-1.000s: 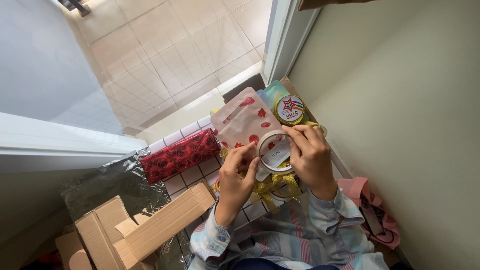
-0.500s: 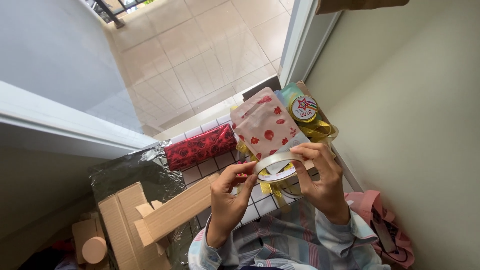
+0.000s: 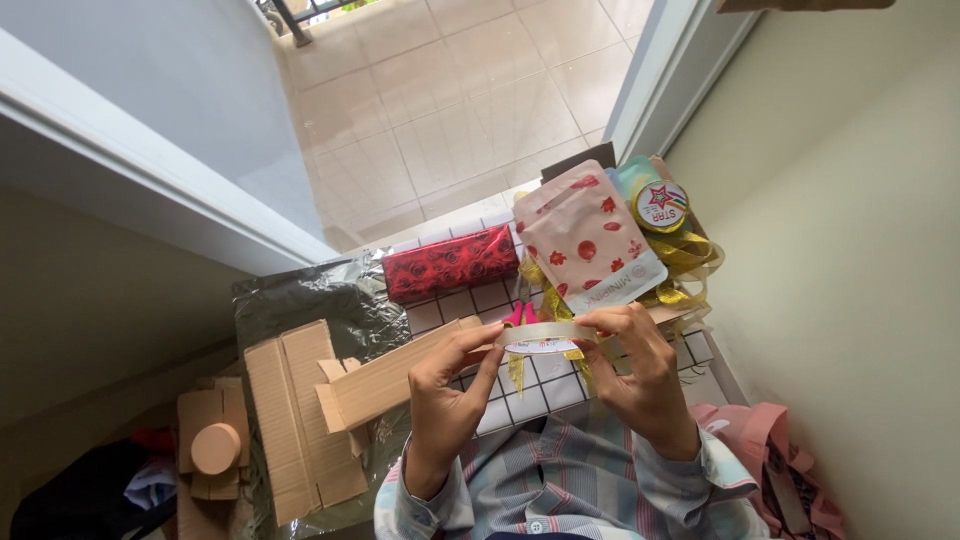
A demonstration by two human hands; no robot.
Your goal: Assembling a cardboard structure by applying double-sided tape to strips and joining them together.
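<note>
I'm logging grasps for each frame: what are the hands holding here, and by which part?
Both hands, left hand and right hand, hold a roll of clear tape by its outer rim, fingertips at opposite sides.

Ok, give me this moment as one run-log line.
left hand: holds tape roll | right hand: holds same roll, fingers on its edge | roll: above checked sheet | nearby: red wrapped box, pink pouch, cardboard strip

Both hands, left hand (image 3: 445, 400) and right hand (image 3: 640, 375), are gripping a clear roll of adhesive tape (image 3: 545, 335) over the white grid-patterned tabletop (image 3: 505, 400). A red rose-patterned wrapped box (image 3: 450, 263) is lying beyond, beside a pink leaf-printed pouch (image 3: 585, 235) and gold ribbon (image 3: 685, 255).
</note>
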